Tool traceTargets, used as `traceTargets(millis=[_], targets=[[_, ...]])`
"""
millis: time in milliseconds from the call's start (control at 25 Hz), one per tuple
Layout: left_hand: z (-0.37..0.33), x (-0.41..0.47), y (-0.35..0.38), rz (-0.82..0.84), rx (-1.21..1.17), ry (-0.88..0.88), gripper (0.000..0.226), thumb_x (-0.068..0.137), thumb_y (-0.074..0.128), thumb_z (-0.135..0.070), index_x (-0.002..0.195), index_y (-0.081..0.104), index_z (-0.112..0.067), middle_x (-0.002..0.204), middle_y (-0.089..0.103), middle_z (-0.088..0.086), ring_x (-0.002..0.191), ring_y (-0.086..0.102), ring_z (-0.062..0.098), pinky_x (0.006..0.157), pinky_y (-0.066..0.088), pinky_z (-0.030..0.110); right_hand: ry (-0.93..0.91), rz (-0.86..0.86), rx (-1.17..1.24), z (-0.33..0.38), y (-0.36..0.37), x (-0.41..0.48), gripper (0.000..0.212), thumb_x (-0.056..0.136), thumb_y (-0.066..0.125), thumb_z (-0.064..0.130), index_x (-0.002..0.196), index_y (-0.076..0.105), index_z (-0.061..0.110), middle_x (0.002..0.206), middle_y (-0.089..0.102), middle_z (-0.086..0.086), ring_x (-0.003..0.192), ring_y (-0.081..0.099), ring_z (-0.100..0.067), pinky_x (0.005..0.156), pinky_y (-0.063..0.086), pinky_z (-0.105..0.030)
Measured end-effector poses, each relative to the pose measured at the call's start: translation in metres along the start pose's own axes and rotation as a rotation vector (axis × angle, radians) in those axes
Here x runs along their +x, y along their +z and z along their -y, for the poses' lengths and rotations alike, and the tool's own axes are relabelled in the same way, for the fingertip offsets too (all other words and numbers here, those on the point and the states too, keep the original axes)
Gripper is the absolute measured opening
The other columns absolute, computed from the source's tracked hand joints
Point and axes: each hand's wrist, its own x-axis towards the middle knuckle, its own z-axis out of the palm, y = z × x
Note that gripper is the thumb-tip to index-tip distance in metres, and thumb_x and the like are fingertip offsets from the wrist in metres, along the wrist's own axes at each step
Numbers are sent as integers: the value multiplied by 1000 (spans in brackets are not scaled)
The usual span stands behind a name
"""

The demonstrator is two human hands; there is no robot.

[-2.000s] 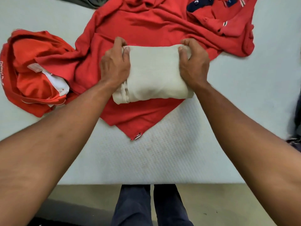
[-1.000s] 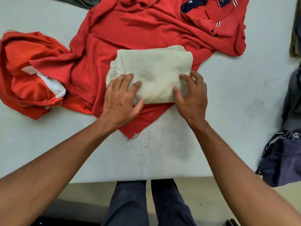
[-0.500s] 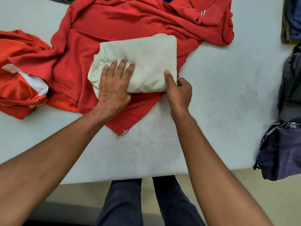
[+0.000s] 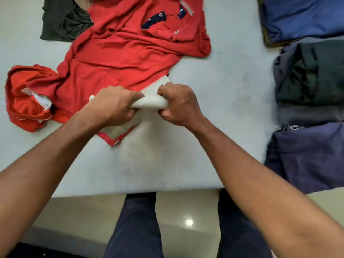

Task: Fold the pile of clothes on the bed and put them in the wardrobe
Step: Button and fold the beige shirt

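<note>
In 2 hands [image 4: 113,106] [image 4: 179,106]: 1 cream garment [image 4: 151,104]

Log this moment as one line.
left hand: grips cream garment | right hand: grips cream garment | beneath: red polo shirt, unfolded, on bed | right: folded dark clothes

A glossy beige floor [image 4: 83,211] shows one light glint; dark navy trouser legs [image 4: 137,229] stand on it.

Mid-bed, the folded cream cloth bundle [image 4: 150,103] sits between the left hand [image 4: 111,107] and right hand [image 4: 178,105], over the near hem of the spread red polo shirt [image 4: 121,53] on the white quilted mattress [image 4: 223,90]. A crumpled orange-red garment [image 4: 24,101] lies left of the polo, and a dark olive garment [image 4: 61,21] lies at the far left corner. Along the right edge three folded garments form a row: blue folded garment [image 4: 301,17] farthest, dark grey folded garment [image 4: 312,77] between, navy folded garment [image 4: 307,157] nearest.
</note>
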Motion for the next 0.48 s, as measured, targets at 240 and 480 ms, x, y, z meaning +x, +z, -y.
traceTargets(millis=[240,480], targets=[[-207,19,1,72,-105,237,37,74,50,-34,110,56,-30,85,68,4,78,65,33,58,41,34,184,545,52,-106,-186,-139,35,76,65,26,109,53,28,87,67,3,78,56,-27,67,38,-35],[-349,87,-40,244,-290,177,45,66,66,-25,110,61,-35,89,66,-11,85,61,18,68,46,32,381,689,120,-190,-321,-188,39,70,73,27,108,67,34,98,71,9,90,64,-17,77,53,-36]])
